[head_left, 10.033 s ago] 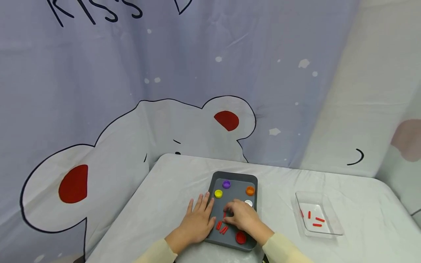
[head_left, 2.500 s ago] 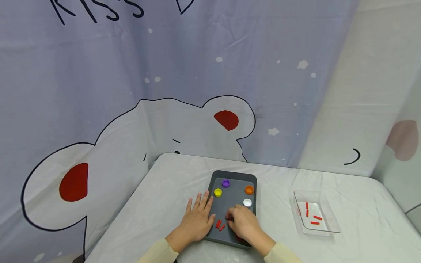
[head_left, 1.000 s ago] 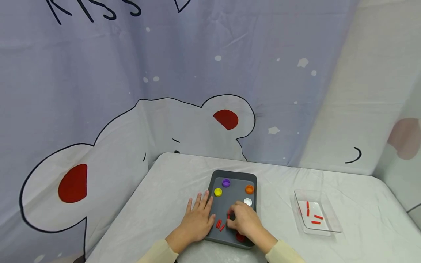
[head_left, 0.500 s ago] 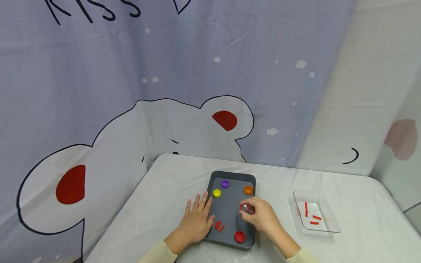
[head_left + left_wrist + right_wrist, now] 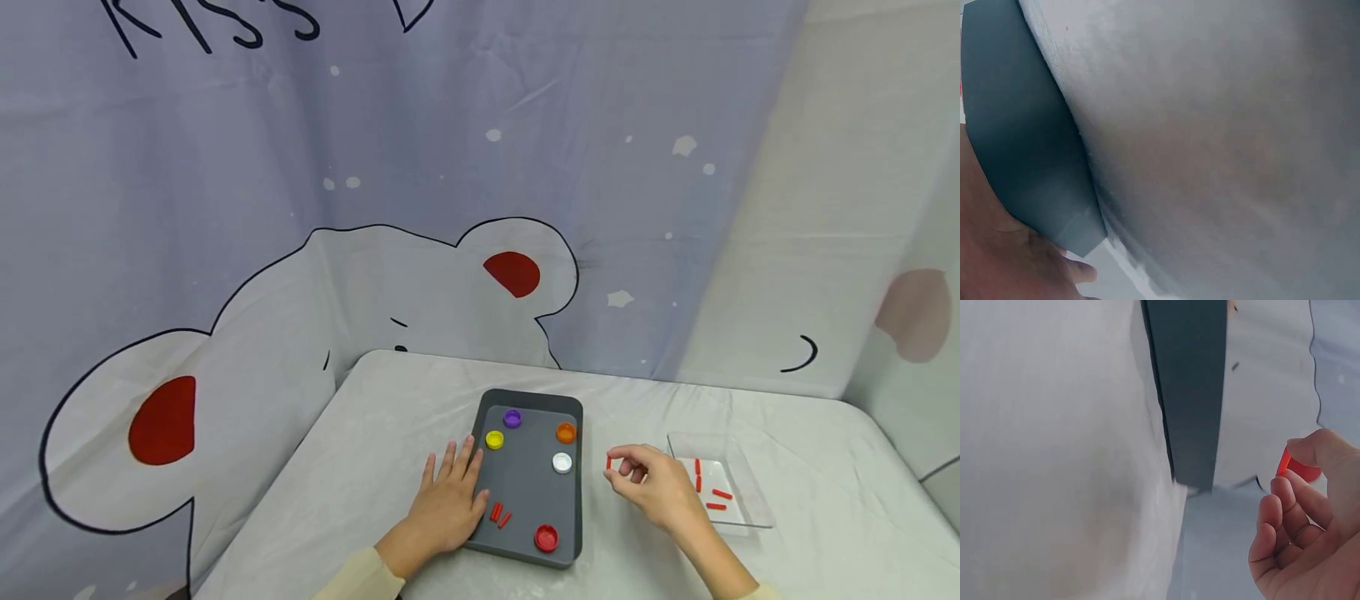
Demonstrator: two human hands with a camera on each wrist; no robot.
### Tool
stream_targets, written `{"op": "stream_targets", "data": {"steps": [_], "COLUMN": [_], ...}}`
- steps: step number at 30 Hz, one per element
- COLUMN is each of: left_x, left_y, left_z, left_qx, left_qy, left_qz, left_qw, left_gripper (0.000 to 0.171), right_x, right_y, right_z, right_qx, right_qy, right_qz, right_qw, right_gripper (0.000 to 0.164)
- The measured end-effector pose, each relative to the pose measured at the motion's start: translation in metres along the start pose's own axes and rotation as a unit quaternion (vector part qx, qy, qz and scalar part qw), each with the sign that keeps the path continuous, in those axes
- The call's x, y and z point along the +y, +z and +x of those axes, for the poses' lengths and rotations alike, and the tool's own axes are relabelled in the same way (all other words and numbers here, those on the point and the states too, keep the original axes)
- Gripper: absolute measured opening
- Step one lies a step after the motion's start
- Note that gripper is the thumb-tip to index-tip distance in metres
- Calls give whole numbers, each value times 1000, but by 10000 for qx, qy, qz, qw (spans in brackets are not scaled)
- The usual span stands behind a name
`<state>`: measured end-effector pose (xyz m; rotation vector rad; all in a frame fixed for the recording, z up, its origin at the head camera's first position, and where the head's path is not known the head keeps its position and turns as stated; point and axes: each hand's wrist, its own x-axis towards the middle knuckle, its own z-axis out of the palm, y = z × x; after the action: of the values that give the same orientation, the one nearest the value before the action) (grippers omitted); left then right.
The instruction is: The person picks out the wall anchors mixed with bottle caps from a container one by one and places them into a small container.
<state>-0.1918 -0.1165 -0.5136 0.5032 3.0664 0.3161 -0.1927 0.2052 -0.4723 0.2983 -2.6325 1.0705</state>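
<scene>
Now that the red stick (image 5: 609, 462) has been carried off the grey tray (image 5: 528, 492) by the right hand (image 5: 656, 483), it is held between tray and clear box (image 5: 752, 492); its removal seems accomplished. Its 2 ends are pinched by thumb and forefinger, its long axis shown upright in the head view. The left hand (image 5: 442, 506) is laid, fingers spread, at the tray's edge.

**Covered, Clipped and Blurred**

The left hand (image 5: 441, 510) hides part of the gray tray (image 5: 580, 500); the right hand (image 5: 660, 487) covers the near left of the clear box (image 5: 750, 483) and the ends of the red stick (image 5: 609, 462). The top edge cuts the lettering (image 5: 193, 25). Left wrist view: the cloth (image 5: 1210, 125) blurs.
</scene>
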Motion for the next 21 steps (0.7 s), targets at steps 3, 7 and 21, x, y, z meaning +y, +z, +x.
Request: {"op": "stream_targets", "data": {"steps": [3,7,21], "left_x": [-1,-1,-2], "left_y": [1,0,1], "left_z": [1,0,1], "left_qx": [16,17,-26], "left_qy": [7,29,20], "left_qz": [-10,16,54], "left_qw": [10000,10000,10000], "left_gripper": [64,64,64], "right_x": [10,22,70], "right_y": [-14,-33,-91], "right_z": [-1,-2,-5], "right_qx": [53,65,329], "right_qy": [42,157,462], "right_qz": [-136,-320,-648], "right_qw": [9999,9993,9963], "right_gripper": [17,16,24]}}
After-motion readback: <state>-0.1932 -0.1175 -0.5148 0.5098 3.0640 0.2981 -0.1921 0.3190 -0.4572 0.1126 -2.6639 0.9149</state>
